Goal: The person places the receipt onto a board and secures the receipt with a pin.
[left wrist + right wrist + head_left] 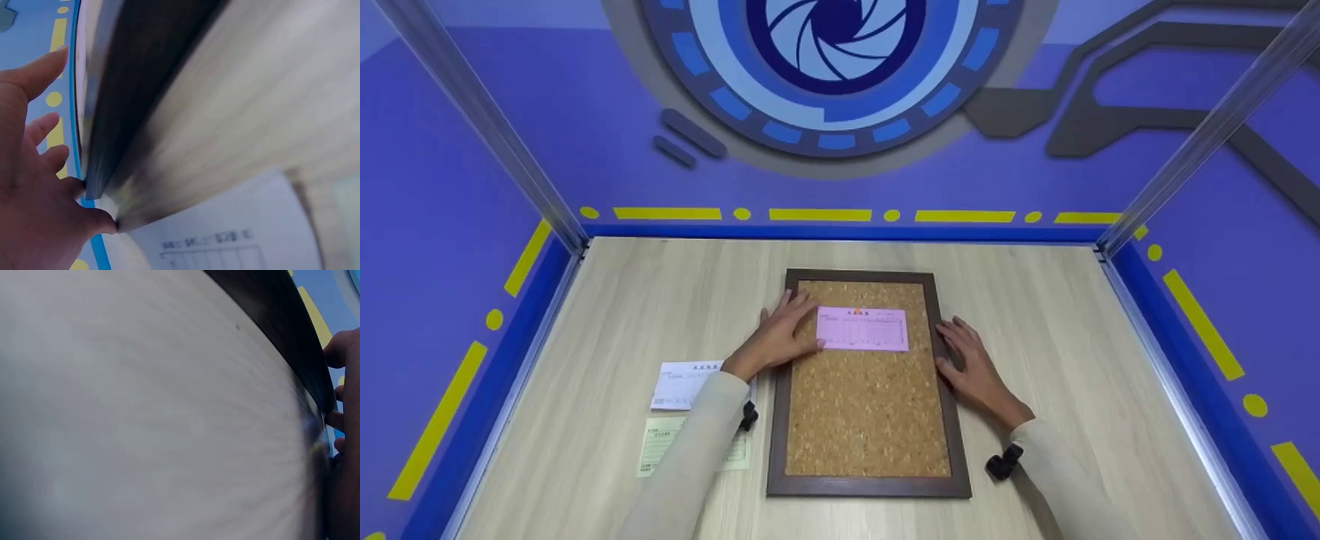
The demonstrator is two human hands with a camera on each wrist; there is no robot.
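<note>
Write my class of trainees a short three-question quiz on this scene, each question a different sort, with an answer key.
1. Multiple choice: what colour is the paper slip lying on the corkboard?
a) green
b) pink
c) white

2. True or false: the right hand is at the right-hand edge of the dark frame.

3. Fill the gap: in the head view, the green slip, partly covered by a sleeve, lies just below the ____ slip.

Key:
1. b, pink.
2. True.
3. White: the white slip is just above it.
</note>
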